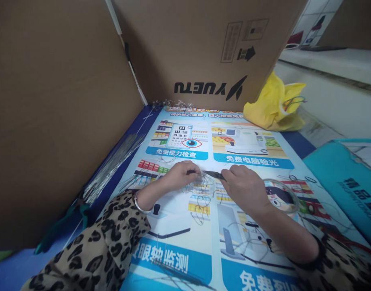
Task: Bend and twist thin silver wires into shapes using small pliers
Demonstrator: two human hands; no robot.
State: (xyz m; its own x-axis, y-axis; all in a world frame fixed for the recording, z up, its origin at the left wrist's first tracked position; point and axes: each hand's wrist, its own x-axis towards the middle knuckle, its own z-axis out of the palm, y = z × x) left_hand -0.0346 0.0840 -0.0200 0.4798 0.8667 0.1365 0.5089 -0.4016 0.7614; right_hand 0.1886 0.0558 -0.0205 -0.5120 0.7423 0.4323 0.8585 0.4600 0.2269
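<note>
My left hand (185, 174), with a bangle on the wrist, is closed in a pinch at the middle of the printed poster (216, 226). Thin wire loops (200, 190) hang just below its fingertips. My right hand (244, 186) grips a dark, narrow pointed tool (213, 174), whose tip reaches the left fingertips. What exactly the left fingers pinch is too small to tell. More thin wire pieces (246, 242) lie scattered over the poster under both hands.
A bundle of straight wires (109, 165) and green-handled pliers (62, 224) lie at the left. Cardboard panels (185, 48) stand behind and left. A yellow bag (273, 107) sits back right; a teal box (342, 178) lies right.
</note>
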